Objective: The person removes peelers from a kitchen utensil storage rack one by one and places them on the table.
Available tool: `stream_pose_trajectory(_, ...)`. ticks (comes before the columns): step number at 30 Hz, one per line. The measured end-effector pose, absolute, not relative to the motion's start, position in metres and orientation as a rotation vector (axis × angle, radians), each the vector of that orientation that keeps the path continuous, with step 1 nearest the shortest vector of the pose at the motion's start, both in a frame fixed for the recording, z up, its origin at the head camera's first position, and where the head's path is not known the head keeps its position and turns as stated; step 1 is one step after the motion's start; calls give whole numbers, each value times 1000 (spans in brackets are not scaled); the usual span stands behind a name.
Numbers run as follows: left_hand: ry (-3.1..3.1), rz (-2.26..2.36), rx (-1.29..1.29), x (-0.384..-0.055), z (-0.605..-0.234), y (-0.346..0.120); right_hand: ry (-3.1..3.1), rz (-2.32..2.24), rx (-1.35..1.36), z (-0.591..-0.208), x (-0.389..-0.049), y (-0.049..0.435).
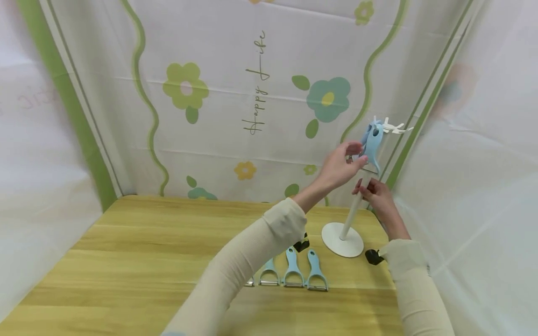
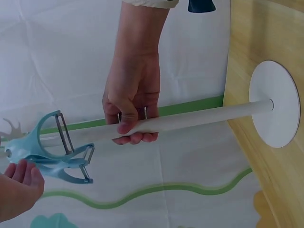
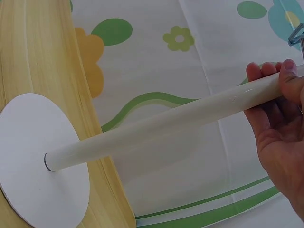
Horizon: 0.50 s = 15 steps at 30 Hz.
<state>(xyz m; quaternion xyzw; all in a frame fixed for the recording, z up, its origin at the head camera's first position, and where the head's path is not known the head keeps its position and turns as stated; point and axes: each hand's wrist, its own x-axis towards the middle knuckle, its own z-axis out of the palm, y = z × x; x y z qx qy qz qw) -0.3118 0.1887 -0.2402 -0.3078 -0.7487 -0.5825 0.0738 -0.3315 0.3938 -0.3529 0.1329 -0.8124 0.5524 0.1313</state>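
Cream sleeves (image 1: 244, 252) sit closest to me, reaching across the wooden surface (image 1: 126, 252). From here I see the right hand (image 1: 381, 199) clamped round the pole (image 1: 354, 212) of the white stand, its round base (image 1: 331, 237) on the surface. The left hand (image 1: 338, 165), fingers bent, touches light-blue peelers (image 1: 373, 144) hanging at its top; whether it pinches one, I cannot tell. Loose peelers (image 1: 293, 262) lie in a row near the base.

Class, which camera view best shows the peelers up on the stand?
The left wrist view: the peelers appear large there, with their metal blades clearly visible. The head view shows them smaller, with the left hand partly in front. The right wrist view catches only a small piece at its right edge.
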Motion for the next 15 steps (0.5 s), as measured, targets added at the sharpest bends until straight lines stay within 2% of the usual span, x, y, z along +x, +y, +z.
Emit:
stream_pose_trajectory(6,-2275,-1727,-858,-323,-231,204,-2359,1626,384,-353,-332,394)
stream_pose_trajectory(15,-2320,-2044,-789,-329,-221,214,-2377,1630,346,-356,-333,396)
